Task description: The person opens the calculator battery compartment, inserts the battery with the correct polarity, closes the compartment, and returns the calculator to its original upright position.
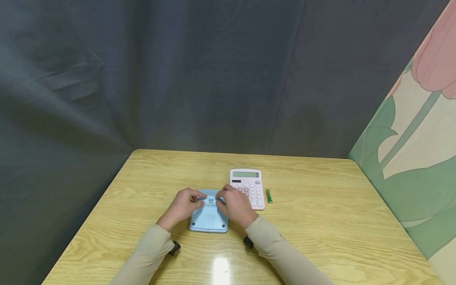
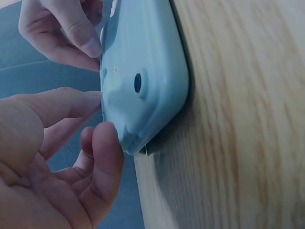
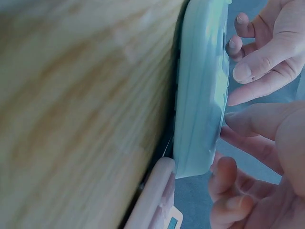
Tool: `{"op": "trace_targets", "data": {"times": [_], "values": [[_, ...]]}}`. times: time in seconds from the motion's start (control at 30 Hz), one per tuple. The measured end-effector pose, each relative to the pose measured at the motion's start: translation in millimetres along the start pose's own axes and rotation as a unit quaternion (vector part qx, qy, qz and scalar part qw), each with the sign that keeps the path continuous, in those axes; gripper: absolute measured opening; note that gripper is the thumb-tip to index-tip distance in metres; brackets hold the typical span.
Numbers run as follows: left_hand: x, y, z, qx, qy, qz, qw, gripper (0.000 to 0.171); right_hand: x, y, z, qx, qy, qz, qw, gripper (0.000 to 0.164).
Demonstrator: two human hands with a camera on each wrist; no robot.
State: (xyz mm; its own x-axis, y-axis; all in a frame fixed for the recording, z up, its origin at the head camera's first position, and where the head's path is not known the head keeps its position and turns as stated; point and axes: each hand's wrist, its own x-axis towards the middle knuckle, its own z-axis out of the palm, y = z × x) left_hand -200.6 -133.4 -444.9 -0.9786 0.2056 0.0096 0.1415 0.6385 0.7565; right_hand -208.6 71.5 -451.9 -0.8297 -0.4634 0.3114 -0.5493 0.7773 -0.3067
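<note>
A light blue calculator point(image 1: 208, 218) lies face down on the table, its back with dark round feet facing up. A small latch point(image 1: 211, 200) shows near its far end, between the two hands. My left hand point(image 1: 183, 206) touches the back on the left with thumb and finger tips spread apart. From the right, my right hand point(image 1: 236, 205) rests thumb and finger tips on the same part of the back. In the left wrist view, the left thumb tip point(image 2: 95, 99) meets the calculator's back. The right wrist view shows both hands' fingertips close together along its back.
A pink calculator point(image 1: 246, 174) lies face up behind the right hand, partly hidden by it. Right of it lies a green battery point(image 1: 268, 196). The wooden table point(image 1: 338, 221) ends at a dark curtain point(image 1: 221, 79) behind and a flower-patterned panel point(image 1: 424, 158) on the right.
</note>
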Motion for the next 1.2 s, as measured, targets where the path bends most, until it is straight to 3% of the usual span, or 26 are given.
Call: {"op": "trace_targets", "data": {"times": [0.2,0.47,0.73,1.2], "values": [[3.0,-5.8,0.8,-0.040,0.001,-0.015,0.9991,0.015,0,0,1,-0.002,-0.002,0.003,1.000,0.012],[13.7,-15.1,4.3,-0.114,0.016,-0.050,0.9921,0.011,2,0,0,-0.004,-0.007,0.009,1.000,0.012],[18.5,-22.1,9.5,-0.188,0.013,-0.097,0.9772,0.010,0,-2,-1,-0.011,-0.019,-0.002,1.000,0.012],[25.2,-21.6,10.1,-0.209,-0.006,-0.141,0.9676,0.013,-5,-3,-1,-0.024,-0.019,-0.015,0.999,0.015]]}}
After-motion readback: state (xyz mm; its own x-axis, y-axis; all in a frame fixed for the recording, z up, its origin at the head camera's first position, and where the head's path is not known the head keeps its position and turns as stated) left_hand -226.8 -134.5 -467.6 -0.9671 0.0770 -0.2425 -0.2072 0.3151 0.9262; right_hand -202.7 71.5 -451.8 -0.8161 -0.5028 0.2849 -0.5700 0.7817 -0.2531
